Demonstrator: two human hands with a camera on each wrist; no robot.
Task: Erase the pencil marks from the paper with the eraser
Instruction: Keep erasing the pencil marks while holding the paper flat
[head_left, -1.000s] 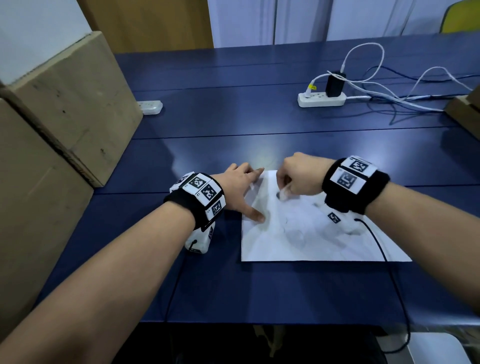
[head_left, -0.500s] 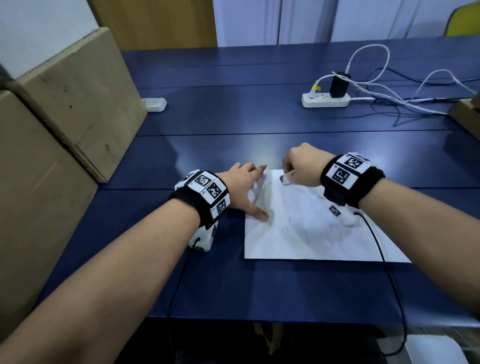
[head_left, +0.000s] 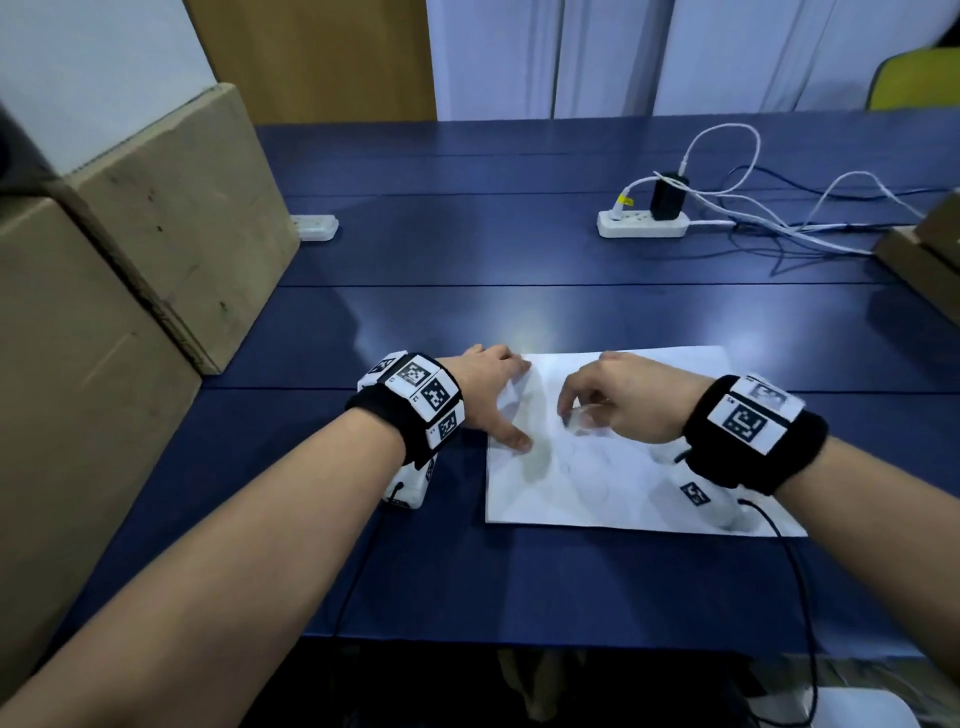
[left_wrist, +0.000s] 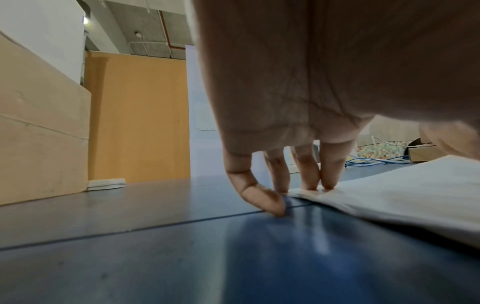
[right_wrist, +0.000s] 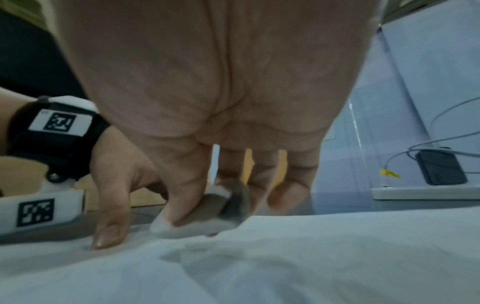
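Observation:
A white sheet of paper (head_left: 613, 483) with faint pencil lines lies on the blue table (head_left: 467, 312). My left hand (head_left: 488, 395) presses flat on the paper's left edge, thumb and fingertips (left_wrist: 327, 181) spread on it. My right hand (head_left: 618, 400) pinches a grey-smudged white eraser (right_wrist: 207, 214) between thumb and fingers, its lower edge on the paper (right_wrist: 285, 257) in the upper middle. In the head view the eraser (head_left: 582, 418) shows only as a blurred pale patch under the fingers.
Cardboard boxes (head_left: 171, 223) stand along the left of the table. A white power strip (head_left: 644, 223) with a black charger and loose cables lies at the back right. Another box (head_left: 919, 249) sits at the right edge. A small white strip (head_left: 314, 227) lies beside the boxes.
My right hand has swept the eraser from the paper's top left edge down and right toward the middle. The left hand has stayed pressed on the paper's left edge.

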